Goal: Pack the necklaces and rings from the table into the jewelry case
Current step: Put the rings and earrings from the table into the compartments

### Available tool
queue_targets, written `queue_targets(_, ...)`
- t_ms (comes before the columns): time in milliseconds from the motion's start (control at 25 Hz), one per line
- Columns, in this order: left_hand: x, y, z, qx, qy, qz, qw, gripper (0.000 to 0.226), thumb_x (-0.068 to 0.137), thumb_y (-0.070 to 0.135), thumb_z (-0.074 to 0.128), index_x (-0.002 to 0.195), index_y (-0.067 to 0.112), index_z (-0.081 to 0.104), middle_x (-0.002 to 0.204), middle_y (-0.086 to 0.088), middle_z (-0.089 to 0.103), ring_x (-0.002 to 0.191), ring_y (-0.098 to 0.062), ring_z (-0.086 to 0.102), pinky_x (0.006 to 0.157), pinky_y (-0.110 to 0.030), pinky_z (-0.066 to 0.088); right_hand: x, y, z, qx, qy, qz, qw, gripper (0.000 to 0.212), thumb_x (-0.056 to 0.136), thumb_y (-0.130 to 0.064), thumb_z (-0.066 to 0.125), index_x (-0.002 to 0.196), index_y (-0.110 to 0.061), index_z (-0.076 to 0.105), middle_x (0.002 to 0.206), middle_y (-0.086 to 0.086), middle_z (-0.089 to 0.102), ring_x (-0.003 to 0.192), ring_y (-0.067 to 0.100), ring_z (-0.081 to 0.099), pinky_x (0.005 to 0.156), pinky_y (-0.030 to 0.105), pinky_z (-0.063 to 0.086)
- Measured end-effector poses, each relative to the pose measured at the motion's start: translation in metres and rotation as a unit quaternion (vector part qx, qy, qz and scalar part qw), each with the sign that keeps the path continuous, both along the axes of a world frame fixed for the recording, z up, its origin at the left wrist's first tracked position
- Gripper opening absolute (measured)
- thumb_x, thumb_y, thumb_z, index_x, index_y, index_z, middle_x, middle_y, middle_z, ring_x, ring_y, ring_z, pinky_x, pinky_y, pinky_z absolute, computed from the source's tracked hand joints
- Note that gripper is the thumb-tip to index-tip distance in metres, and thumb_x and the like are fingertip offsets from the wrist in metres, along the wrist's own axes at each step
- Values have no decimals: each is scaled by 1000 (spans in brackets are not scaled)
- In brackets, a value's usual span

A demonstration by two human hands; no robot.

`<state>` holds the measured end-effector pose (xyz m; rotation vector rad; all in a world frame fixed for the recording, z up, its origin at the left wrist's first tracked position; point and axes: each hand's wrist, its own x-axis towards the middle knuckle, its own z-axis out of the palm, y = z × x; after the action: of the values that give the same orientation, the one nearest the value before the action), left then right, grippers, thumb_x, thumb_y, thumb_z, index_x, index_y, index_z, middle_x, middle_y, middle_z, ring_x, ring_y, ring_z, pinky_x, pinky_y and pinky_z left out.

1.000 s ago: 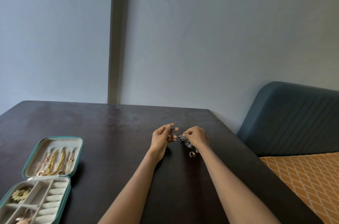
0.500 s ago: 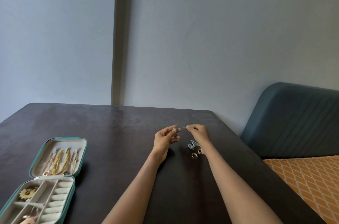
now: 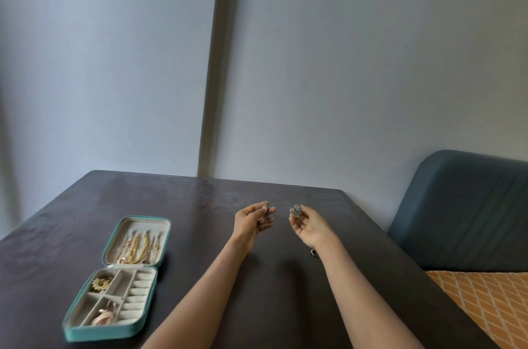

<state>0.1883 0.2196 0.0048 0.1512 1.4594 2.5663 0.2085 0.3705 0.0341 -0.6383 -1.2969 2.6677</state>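
Observation:
My left hand (image 3: 253,220) is raised over the dark table (image 3: 200,234), pinching a small silver jewelry piece (image 3: 266,210) between thumb and fingers. A little to its right, my right hand (image 3: 307,224) holds a silver cluster of jewelry (image 3: 297,210) at its fingertips, palm turned up. A ring (image 3: 314,253) lies on the table beside my right wrist. At the left, the teal jewelry case (image 3: 114,331) lies open; gold necklaces (image 3: 137,245) hang in its lid, and a gold piece and a pink piece sit in its compartments.
A dark blue padded headboard (image 3: 463,205) and an orange patterned bed cover (image 3: 491,300) stand against the table's right edge. The wall rises behind the table's far edge.
Both hands have lifted off the table and moved apart, each holding a silver piece. The camera has shifted, so the case sits further right in view.

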Motion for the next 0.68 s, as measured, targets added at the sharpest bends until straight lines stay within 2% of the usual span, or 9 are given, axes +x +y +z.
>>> queue_targets(160, 15, -38, 10, -50, -17, -14, 999, 12, 91, 0, 54, 101, 2, 61, 69, -1, 73, 55, -14, 64, 58, -23, 56, 11, -38, 2, 37, -37, 56, 997, 18, 99, -8, 41, 107, 6, 49, 86, 21, 58, 76, 27, 58, 42, 26, 55)
queue_targets(240, 23, -58, 14, -77, -23, -12, 997, 15, 91, 0, 54, 104, 0, 60, 73, -3, 71, 59, -17, 62, 59, -24, 56, 18, -59, 5, 65, -32, 82, 994, 21, 97, -2, 43, 114, 9, 48, 93, 24, 58, 86, 31, 60, 58, 31, 59)
queue_targets(320, 29, -78, 21, -109, -21, -7, 994, 15, 92, 1, 52, 105, 1, 59, 80, -7, 68, 63, -18, 59, 60, -24, 55, 23, -78, 6, 99, -18, 93, 991, 30, 93, 7, 46, 121, 15, 46, 97, 26, 58, 94, 33, 60, 72, 34, 56)
queue_targets(440, 40, -116, 34, -176, 3, -5, 984, 14, 92, 2, 53, 104, 2, 60, 81, -8, 64, 64, -18, 57, 56, -22, 53, 32, -115, 9, 158, -1, 108, 982, 30, 92, 10, 45, 121, 18, 47, 81, 20, 57, 73, 25, 59, 79, 37, 53)
queue_targets(520, 45, -147, 42, -237, 22, 1, 971, 15, 90, 3, 57, 104, 2, 63, 78, -7, 61, 60, -15, 57, 56, -22, 53, 38, -146, 7, 199, 8, 112, 973, 27, 93, 5, 47, 119, 14, 52, 76, 13, 59, 58, 16, 60, 64, 24, 56)
queue_targets(600, 49, -178, 49, -308, 39, 22, 950, 15, 88, 4, 60, 102, 4, 66, 74, -5, 61, 50, -9, 59, 53, -21, 51, 42, -178, 2, 250, 21, 100, 963, 24, 91, 1, 54, 113, 8, 59, 71, 7, 60, 39, 1, 54, 43, 12, 46)
queue_targets(680, 60, -211, 53, -376, 42, 59, 924, 17, 85, 5, 65, 101, 4, 69, 70, -4, 63, 41, -5, 56, 48, -18, 46, 47, -213, -5, 306, 30, 97, 947, 21, 87, -2, 60, 107, 3, 65, 66, 2, 60, 34, -1, 47, 37, 9, 37)
